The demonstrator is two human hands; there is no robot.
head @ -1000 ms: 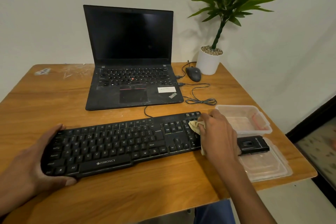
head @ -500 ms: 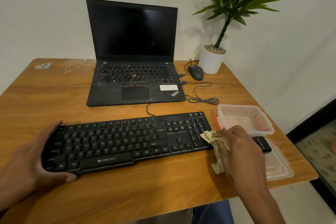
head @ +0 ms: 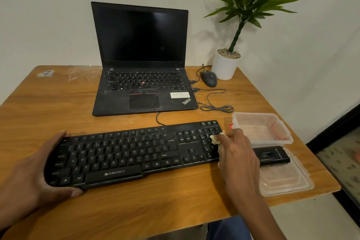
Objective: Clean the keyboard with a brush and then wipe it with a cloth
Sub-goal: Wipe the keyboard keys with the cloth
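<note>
Over the numpad end of the keyboard (head: 134, 154), the right hand (head: 238, 152) has its fingers bunched round the cloth (head: 215, 139). Left hand (head: 33, 173) cups the far edge, thumb in front. I'd go light and work along the rows.

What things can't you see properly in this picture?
- Cloth: mostly hidden under the right hand in the head view.
- Keyboard: its left end is covered by the left hand.
- Black object on the lid: partly behind the right hand, too indistinct to identify.
- Plant: top cut off by the frame edge.
</note>
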